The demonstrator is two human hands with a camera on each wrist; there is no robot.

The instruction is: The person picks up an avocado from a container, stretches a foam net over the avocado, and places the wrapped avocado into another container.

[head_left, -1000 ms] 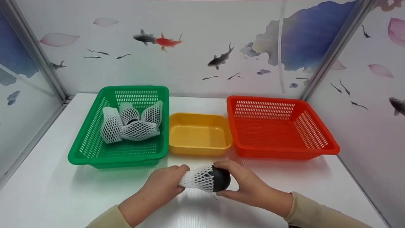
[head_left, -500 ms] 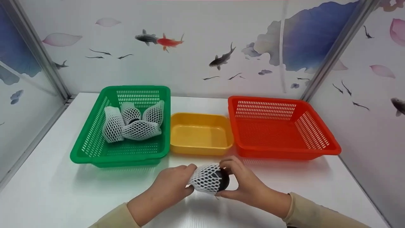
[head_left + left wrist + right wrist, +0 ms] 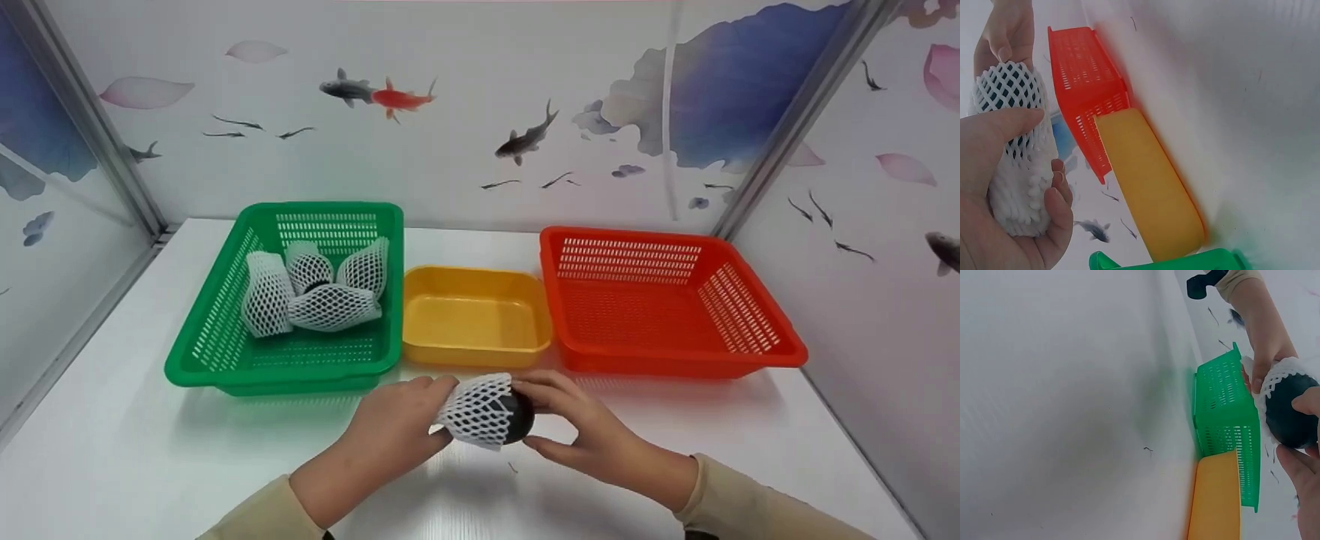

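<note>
A white foam net sleeve [image 3: 474,412] covers most of a dark, smooth, egg-shaped fruit [image 3: 520,417] held above the table. My left hand [image 3: 397,420] grips the net's gathered end, its thumb pressing on the mesh in the left wrist view. At the other end, my right hand [image 3: 592,431] holds the fruit's bare rounded tip [image 3: 1291,410] between thumb and fingers. The fruit's exact kind is unclear. Several net-wrapped pieces [image 3: 334,307] lie in the green basket [image 3: 281,379], with a dark patch showing among them.
Behind the hands, a yellow tub [image 3: 476,356] stands between the green basket and a red basket [image 3: 675,364]. Printed wall panels [image 3: 450,165] enclose the white table [image 3: 112,420]. A small dark strand [image 3: 513,467] lies near the hands.
The net has been drawn further over the fruit, leaving less of its dark end bare. The left hand first moved right, then both hands shifted slightly left and up.
</note>
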